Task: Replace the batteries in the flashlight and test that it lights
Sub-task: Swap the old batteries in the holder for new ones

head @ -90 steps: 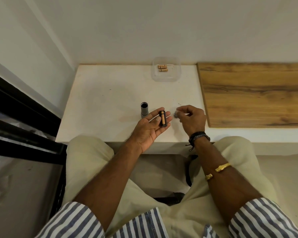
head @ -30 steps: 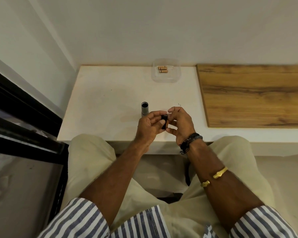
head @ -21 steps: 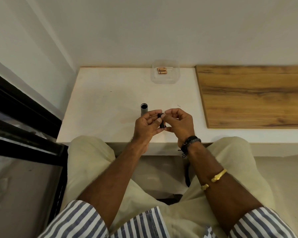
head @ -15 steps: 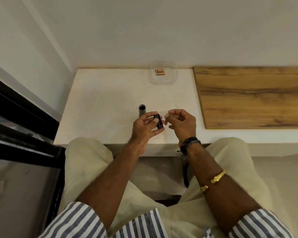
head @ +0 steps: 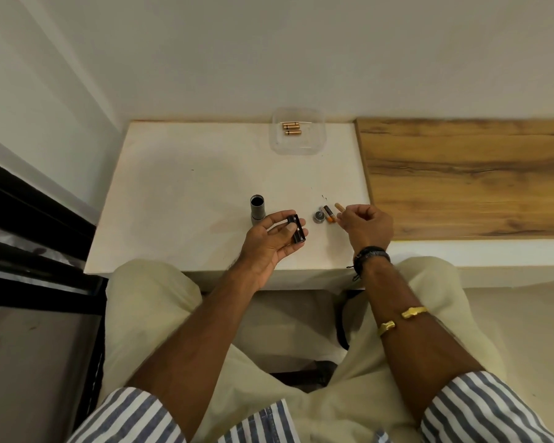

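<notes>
Flashlight body [head: 257,208] stands uncapped on the table [head: 189,187]; your left hand [head: 267,243] grips the battery carrier [head: 296,229], your right hand [head: 367,225] pinches a likely spent cell [head: 338,207], so next drop it and load fresh cells [head: 291,129].

Table [head: 179,187]: open surface across the left half and the middle, reachable from the front edge. Tube [head: 257,210] stands upright just beyond the left hand [head: 267,243], which grips the holder [head: 296,229]. Between the hands lie the cap [head: 318,215] and a loose cell [head: 329,214], close together; passage there is narrow. Right hand [head: 367,226] pinches a second cell [head: 339,207] just beside them. Tray [head: 298,145] sits against the back wall [head: 301,59], well apart, with an open lane from the hands. Board [head: 467,177] adjoins on the right
</notes>
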Action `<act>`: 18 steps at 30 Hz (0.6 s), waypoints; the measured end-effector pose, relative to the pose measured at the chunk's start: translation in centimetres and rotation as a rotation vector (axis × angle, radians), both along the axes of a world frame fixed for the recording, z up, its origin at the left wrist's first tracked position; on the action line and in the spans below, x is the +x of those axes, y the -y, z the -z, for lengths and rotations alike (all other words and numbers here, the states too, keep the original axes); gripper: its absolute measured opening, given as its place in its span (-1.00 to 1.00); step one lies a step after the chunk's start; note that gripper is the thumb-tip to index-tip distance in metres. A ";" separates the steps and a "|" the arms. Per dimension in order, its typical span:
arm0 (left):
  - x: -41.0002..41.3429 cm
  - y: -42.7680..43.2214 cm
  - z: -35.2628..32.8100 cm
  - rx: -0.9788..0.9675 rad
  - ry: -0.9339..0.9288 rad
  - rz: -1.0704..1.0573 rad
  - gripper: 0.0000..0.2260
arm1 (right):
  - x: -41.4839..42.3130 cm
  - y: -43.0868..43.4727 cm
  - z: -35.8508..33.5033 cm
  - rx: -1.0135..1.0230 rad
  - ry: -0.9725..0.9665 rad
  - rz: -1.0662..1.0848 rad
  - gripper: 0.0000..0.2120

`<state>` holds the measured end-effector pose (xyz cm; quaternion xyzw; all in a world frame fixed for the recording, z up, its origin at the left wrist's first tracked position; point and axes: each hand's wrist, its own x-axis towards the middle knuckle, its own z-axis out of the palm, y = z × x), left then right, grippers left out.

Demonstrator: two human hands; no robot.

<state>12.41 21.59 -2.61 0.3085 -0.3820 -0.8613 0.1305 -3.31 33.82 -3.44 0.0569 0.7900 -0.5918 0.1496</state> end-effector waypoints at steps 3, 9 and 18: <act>0.0 0.0 0.2 0.018 -0.005 -0.002 -0.76 | -0.2 0.2 0.8 0.130 -0.068 -0.025 -0.87; 0.0 0.0 0.3 0.028 -0.014 -0.001 -0.77 | -0.1 0.5 1.8 0.208 -0.089 -0.037 -0.92; 0.1 -0.1 -0.6 0.025 -0.004 -0.031 -0.78 | 0.0 0.5 1.9 0.254 -0.100 -0.088 -0.88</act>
